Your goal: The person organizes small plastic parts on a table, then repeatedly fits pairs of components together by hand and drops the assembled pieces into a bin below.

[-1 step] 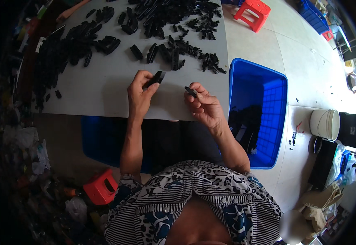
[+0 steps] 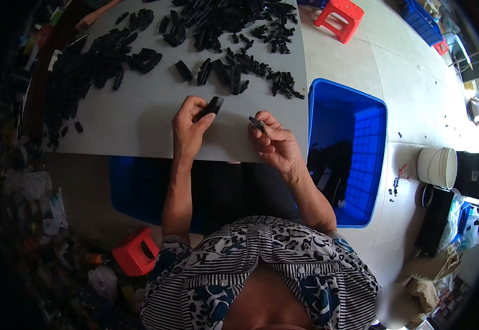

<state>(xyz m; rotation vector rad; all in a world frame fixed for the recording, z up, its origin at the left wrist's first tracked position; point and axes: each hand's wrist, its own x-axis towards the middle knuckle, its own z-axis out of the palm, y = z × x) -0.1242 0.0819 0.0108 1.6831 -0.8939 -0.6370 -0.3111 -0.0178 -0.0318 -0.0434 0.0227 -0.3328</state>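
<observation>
My left hand (image 2: 189,122) is closed on a long black plastic piece (image 2: 214,105), held tilted just above the table's near part. To its right, my right hand (image 2: 275,140) pinches a small black plastic part (image 2: 256,122) between thumb and fingers. The two held pieces are apart from each other. Beyond my hands, a few long black pieces (image 2: 204,72) lie on the grey table (image 2: 140,124). Small knobbly black parts (image 2: 283,83) are strewn near the table's right edge. What kind of pieces these are, I cannot tell.
Heaps of black pieces (image 2: 94,60) cover the table's left and far sides. Another person's hand (image 2: 87,21) rests at the far left. A blue crate (image 2: 380,165) stands right of the table, a red stool (image 2: 340,19) beyond it. A white bucket (image 2: 437,166) is farther right.
My left hand and its black piece have shifted very slightly. Nothing else has visibly moved.
</observation>
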